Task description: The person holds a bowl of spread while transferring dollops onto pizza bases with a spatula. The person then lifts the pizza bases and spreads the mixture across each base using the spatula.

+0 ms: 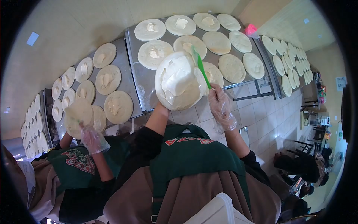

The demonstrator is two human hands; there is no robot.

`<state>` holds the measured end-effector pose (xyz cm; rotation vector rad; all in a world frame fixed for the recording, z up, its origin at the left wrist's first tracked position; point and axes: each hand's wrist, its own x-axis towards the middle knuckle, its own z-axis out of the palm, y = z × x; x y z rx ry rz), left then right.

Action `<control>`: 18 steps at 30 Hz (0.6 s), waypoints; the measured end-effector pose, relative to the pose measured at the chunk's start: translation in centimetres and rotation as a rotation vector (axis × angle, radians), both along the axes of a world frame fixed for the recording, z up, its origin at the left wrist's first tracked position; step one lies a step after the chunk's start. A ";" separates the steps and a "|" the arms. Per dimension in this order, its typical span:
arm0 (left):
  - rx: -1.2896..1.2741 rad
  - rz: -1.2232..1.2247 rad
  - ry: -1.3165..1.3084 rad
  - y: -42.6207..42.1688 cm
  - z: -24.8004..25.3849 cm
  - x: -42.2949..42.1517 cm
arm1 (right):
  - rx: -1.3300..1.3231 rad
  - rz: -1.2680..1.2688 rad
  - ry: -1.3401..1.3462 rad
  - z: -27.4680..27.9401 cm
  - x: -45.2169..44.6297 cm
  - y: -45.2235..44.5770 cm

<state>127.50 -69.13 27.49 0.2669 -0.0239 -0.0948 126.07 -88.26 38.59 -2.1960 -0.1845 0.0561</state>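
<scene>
A round bowl [189, 98] of thick, glossy white cream [179, 76] is held up before my chest. My left hand [163, 107] supports it from below; the bowl hides its fingers, and just the wrist and forearm show. In a clear plastic glove, my right hand [220, 103] grips the handle of a green spatula [202, 71]. The spatula's blade rests at the bowl's far right rim, with cream on it. Round flatbreads [217, 42] lie in rows on the metal table [134, 71] beyond. Several carry a dollop of cream [181, 23], while others look bare.
At left, a co-worker's gloved hand [93, 139] works over a pale round thing [78, 115]. More flatbreads cover tables to the left [108, 80] and right [287, 84]. A pink object [251, 30] sits at the table's back corner. People [302, 168] are at far right.
</scene>
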 end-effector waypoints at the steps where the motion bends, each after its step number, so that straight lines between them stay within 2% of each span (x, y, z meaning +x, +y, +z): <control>1: -0.015 -0.011 0.003 -0.2 0.0 -0.1 | 0.016 0.021 -0.072 0.0 0.1 0.2; 5: 0.024 -0.019 0.074 -0.6 0.6 -0.2 | 0.000 0.110 -0.066 0.8 0.5 0.7; 7: -0.019 -0.055 0.030 -0.3 -2.2 -0.2 | -0.127 0.197 -0.041 2.0 0.2 1.5; 9: -0.062 -0.092 -0.015 -0.5 -4.2 0.1 | -0.123 0.284 -0.078 2.3 -0.1 2.0; 11: -0.165 -0.073 0.119 -1.1 -5.1 0.7 | -0.117 0.374 -0.117 2.2 -0.3 2.2; 13: -0.179 -0.057 0.129 -0.9 -2.1 -0.2 | -0.025 0.395 -0.261 1.5 -0.7 2.4; 14: -0.193 -0.045 0.135 -0.7 -1.0 -0.5 | -0.024 0.400 -0.261 1.3 -0.9 2.2; 16: -0.197 -0.075 0.102 -0.6 -4.0 0.3 | -0.042 0.178 -0.148 0.9 -1.1 1.0; 17: -0.199 -0.111 0.069 -0.5 -5.0 0.6 | -0.042 0.183 -0.148 0.7 -1.1 0.5; 18: -0.200 -0.107 0.070 -0.3 -3.3 0.3 | -0.056 0.110 -0.107 0.5 -1.0 -0.2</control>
